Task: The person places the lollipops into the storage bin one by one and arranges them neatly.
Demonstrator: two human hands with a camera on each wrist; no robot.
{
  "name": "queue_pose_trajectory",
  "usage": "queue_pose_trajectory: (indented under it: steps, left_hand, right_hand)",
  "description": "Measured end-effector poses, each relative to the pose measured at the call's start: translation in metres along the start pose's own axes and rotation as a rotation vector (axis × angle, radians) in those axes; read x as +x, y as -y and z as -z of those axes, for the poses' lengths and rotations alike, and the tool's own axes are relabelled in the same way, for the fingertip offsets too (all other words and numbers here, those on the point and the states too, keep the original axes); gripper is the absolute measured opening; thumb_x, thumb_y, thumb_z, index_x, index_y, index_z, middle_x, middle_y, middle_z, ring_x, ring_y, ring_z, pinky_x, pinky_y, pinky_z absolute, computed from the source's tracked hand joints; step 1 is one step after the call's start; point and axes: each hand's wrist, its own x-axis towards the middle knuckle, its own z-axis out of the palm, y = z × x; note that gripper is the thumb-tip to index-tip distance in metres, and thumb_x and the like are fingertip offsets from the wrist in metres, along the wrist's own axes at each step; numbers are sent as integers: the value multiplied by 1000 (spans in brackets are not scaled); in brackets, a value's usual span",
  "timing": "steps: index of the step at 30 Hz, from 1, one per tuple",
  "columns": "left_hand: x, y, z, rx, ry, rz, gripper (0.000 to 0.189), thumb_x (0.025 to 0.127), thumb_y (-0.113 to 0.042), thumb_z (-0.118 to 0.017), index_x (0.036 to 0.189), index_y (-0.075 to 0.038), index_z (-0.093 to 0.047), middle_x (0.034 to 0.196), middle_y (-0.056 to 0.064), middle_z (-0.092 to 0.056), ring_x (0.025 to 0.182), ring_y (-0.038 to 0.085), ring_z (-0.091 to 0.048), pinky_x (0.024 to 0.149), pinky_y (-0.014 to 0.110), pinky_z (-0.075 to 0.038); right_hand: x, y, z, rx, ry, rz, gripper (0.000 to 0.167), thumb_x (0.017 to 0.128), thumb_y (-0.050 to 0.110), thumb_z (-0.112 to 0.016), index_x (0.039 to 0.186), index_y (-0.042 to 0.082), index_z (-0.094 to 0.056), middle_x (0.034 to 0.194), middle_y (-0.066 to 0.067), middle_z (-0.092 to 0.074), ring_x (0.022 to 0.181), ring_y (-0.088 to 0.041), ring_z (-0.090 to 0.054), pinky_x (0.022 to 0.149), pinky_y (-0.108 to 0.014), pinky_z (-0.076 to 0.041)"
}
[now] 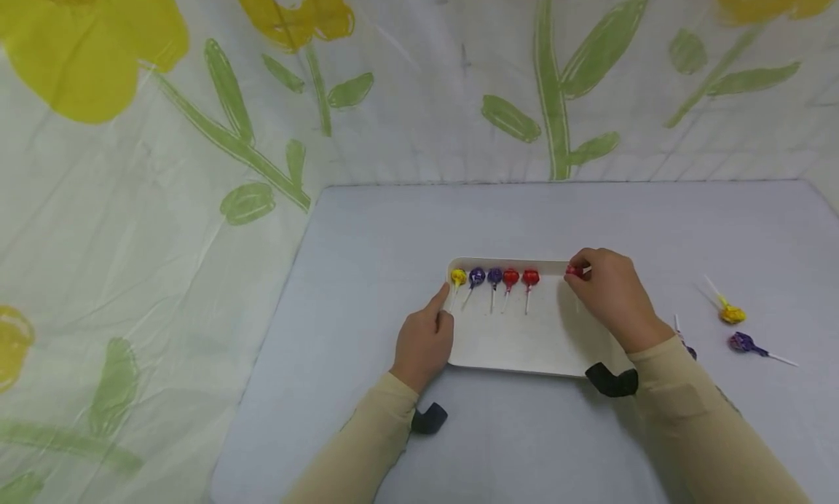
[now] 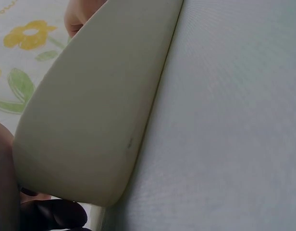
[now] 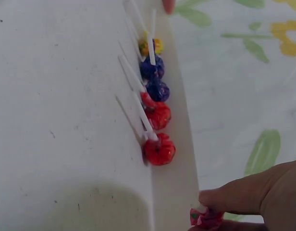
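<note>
A white tray (image 1: 505, 344) lies on the table. Along its far side runs a row of wrapped lollipops: a yellow lollipop (image 1: 458, 277) at the left, two purple lollipops (image 1: 476, 276), then two red lollipops (image 3: 160, 149), sticks toward the near side. My left hand (image 1: 424, 344) holds the tray's left edge; the left wrist view mostly shows the tray's outer wall (image 2: 90, 106). Over the far right part of the tray, my right hand (image 1: 612, 293) pinches a pinkish-red lollipop (image 3: 206, 219) by thumb and fingers. Its stick is hard to make out.
Right of the tray lie a loose yellow lollipop (image 1: 732, 314) and a loose purple lollipop (image 1: 742, 342). Another dark-wrapped lollipop (image 1: 691, 352) is partly hidden by the right sleeve. A flower-patterned sheet (image 1: 419, 111) hangs behind and left of the table (image 1: 367, 234).
</note>
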Motion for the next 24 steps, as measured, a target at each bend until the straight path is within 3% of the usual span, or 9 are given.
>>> queue_pose_trajectory:
  steps: [18, 24]
  left_hand:
    - [2, -3, 2, -13, 21, 9, 54, 103, -18, -44, 156, -12, -52, 54, -9, -29, 49, 8, -23, 47, 26, -24]
    - [1, -3, 4, -6, 23, 13, 54, 103, -18, -44, 156, -12, -52, 53, -9, -29, 48, 8, -24, 46, 26, -24]
  right_hand:
    - [16, 0, -14, 14, 84, -8, 16, 95, 8, -72, 105, -4, -71, 104, -24, -70, 91, -34, -64, 72, -43, -55]
    - [19, 5, -19, 6, 121, -31, 18, 95, 10, -74, 104, -5, -71, 103, -24, -70, 87, -32, -62, 69, -38, -55]
